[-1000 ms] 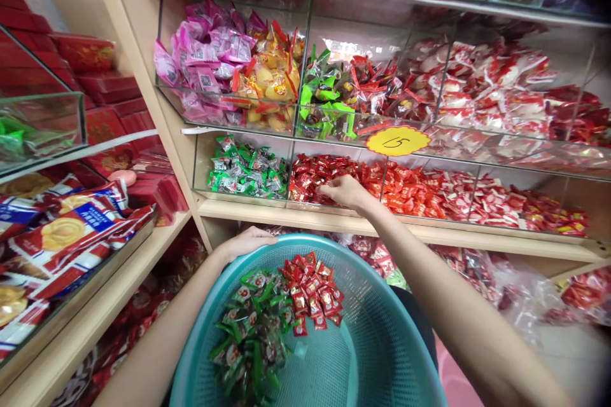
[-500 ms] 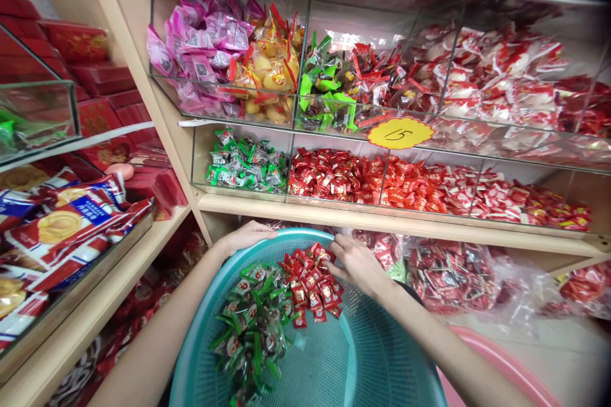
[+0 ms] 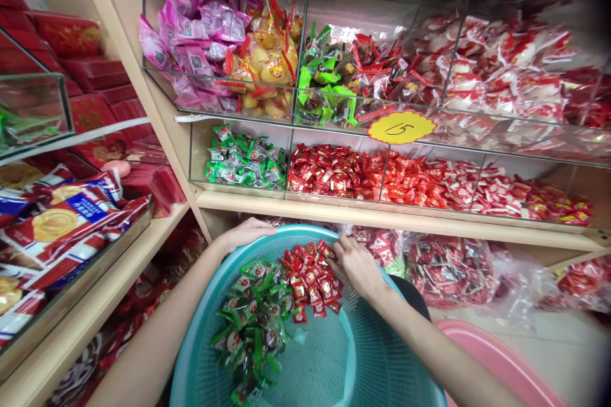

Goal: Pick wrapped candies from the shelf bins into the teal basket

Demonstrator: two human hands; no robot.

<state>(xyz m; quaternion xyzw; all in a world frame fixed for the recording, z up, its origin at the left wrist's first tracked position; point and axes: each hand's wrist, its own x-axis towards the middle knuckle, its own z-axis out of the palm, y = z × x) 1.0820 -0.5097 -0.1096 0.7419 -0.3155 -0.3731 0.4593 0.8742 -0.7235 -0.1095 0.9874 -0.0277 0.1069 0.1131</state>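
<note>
A teal plastic basket [image 3: 319, 365] with mesh walls stands in front of me, tilted toward the shelves. My left hand [image 3: 249, 233] is closed over its far rim, the thumb side hidden. Across from it, my right hand [image 3: 356, 265] grips the rim farther right, fingers curled inside next to the red candies. Inside the basket, a pile of green-wrapped candies [image 3: 252, 327] lies along the left side. Small red-wrapped candies [image 3: 312, 283] sit against them at the far wall.
Glass-fronted bins hold green candies [image 3: 245, 159], red candies [image 3: 324, 172] and larger packets above. A yellow price tag [image 3: 401, 128] reads 15. Bagged biscuits [image 3: 57, 222] fill the left shelf. A pink tub [image 3: 491, 356] and plastic bags [image 3: 449, 273] are on the floor at right.
The view has shifted slightly. My right hand sits a little farther right and lower along the rim, its fingers more curled. The left hand keeps its hold; the candies lie as before.
</note>
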